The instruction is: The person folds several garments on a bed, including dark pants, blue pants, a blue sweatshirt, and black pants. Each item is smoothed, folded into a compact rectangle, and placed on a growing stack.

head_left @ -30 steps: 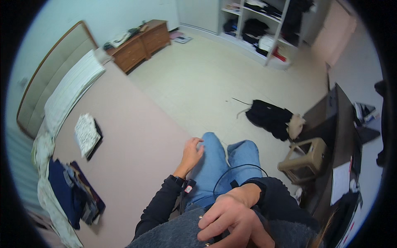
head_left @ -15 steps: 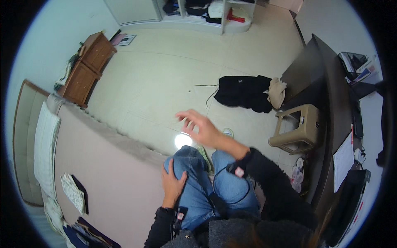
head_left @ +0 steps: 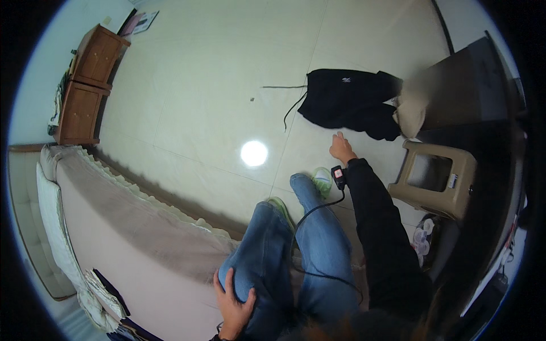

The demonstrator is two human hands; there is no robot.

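Observation:
My left hand (head_left: pixel 234 307) lies on my left knee with the fingers spread over the blue jeans (head_left: pixel 267 250). My right hand (head_left: pixel 343 149) reaches forward and down, past my right foot. Its fingers point towards black drawstring pants (head_left: pixel 350 99) lying flat on the floor, and nothing shows in its grasp. The fingertips look just short of the pants' near edge, though I cannot tell the exact gap. Two dark cords trail from the pants' left end. Beige cloth (head_left: pixel 412 111) lies against the right end.
A beige plastic stool (head_left: pixel 435 176) stands right of my right arm, beside a dark desk (head_left: pixel 463 85). The bed (head_left: pixel 142 233) runs along my left, with folded clothes (head_left: pixel 105 292) on it. Wooden cabinets (head_left: pixel 85 113) stand at the far left. A black cable (head_left: pixel 324 275) crosses my legs.
My right hand has gone from above my knees out to the right and down, close to the pants. The view has tipped forward and lower. My left hand stays on the knee.

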